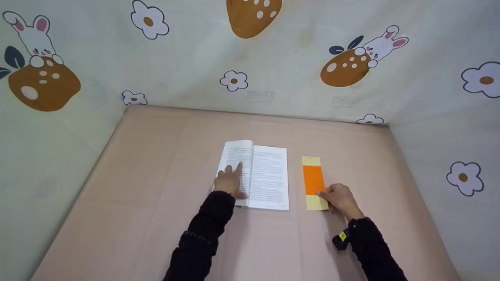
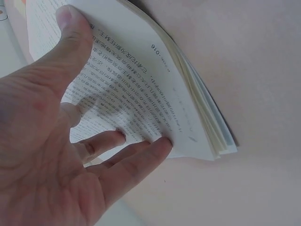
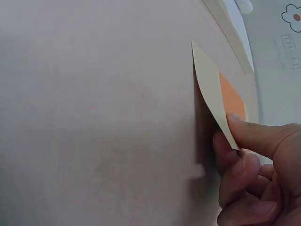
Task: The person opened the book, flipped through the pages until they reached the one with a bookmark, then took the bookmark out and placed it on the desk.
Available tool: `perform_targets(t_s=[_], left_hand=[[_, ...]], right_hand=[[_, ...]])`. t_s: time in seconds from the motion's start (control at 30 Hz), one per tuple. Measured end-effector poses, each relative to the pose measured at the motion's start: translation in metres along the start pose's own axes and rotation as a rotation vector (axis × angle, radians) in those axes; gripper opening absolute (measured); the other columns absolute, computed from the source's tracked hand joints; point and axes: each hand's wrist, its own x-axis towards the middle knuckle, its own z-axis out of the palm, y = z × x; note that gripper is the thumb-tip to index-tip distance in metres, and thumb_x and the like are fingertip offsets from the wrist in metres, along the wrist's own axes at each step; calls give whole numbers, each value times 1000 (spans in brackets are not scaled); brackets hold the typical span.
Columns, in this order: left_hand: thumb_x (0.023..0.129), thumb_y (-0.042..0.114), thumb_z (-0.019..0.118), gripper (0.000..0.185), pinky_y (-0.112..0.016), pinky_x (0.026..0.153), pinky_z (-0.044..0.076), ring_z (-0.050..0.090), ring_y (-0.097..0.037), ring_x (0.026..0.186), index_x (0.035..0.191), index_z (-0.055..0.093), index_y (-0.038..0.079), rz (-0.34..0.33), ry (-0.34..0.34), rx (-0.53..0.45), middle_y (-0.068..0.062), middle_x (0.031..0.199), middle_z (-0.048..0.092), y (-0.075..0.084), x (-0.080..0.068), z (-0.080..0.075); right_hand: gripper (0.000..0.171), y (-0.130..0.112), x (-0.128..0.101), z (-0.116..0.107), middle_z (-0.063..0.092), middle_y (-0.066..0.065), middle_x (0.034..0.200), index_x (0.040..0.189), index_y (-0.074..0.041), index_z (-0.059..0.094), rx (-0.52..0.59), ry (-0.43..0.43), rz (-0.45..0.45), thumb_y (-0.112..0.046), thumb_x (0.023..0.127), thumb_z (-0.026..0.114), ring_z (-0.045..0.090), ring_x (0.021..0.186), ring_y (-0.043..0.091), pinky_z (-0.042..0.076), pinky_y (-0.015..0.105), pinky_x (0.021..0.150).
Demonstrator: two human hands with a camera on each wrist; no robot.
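An open book (image 1: 268, 179) with printed pages lies on the table. My left hand (image 1: 228, 181) rests on its left page, fingers spread and fingertips on the paper, as the left wrist view of the page (image 2: 136, 52) shows. To the right of the book is a pale yellow bookmark-like card strip (image 1: 313, 181) with an orange middle band and a small hole near its far end. My right hand (image 1: 340, 198) pinches its near right edge between thumb and curled fingers. In the right wrist view the near end of the strip (image 3: 207, 80) is tilted up, casting a shadow beneath.
The table (image 1: 156, 168) has a pinkish-beige cover. Pale walls (image 1: 187, 58) printed with rabbits, flowers and brown fruit shapes close it off at the back and both sides. A small black device with a yellow mark (image 1: 341, 239) sits at the right wrist.
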Motion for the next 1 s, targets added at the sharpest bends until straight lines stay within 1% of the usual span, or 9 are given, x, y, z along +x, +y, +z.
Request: perform_targets(t_s=[0.1,0.33,0.43,0.57,0.67,0.87,1.0], left_hand=[[68,38,80,101,-42,85,50,49,-38,111,148,25,11,6,-1,-10,-23,134,42,0,2,0],[70,36,80,101,-48,94,44,42,-44,119,148,22,10,29,-30,-63,-27,140,35,-3,6,-1],[70,36,80,101,-49,96,43,41,-45,120,149,21,10,35,-27,-72,-27,141,34,-4,7,-2],[69,37,80,101,-48,94,44,43,-44,118,148,23,10,42,-7,-62,-26,139,37,-4,7,-2],[69,37,80,101,-48,94,44,43,-44,118,148,24,9,47,-7,-55,-26,138,37,-4,7,-1],[69,38,79,103,-50,95,43,41,-46,121,148,22,9,50,-29,-55,-27,141,33,-6,8,2],[68,37,80,104,-50,93,44,41,-45,120,149,21,10,41,-15,-73,-27,141,34,-9,9,7]], right_hand=[[26,-3,-1,-2,50,1,58,80,-4,56,-47,-4,17,-27,87,63,48,48,14,41,23,44],[24,-12,-3,-7,51,2,61,79,-5,54,-150,-23,19,-26,88,62,49,49,14,39,23,44],[26,-14,-3,-9,52,2,58,77,-5,54,-206,-37,9,-27,88,61,49,49,14,37,23,45],[29,-16,-3,-11,53,2,55,74,-5,55,-287,-59,-7,-30,89,59,50,48,14,36,23,45],[28,-16,-2,-11,53,2,56,75,-5,55,-307,-70,0,-29,90,59,49,48,14,36,23,46],[28,-15,-1,-7,52,2,55,79,-4,57,-303,-79,33,-30,90,58,49,48,14,37,23,45],[31,-21,-4,-7,50,2,56,78,-3,57,-386,-52,21,-33,88,60,48,49,15,35,23,46]])
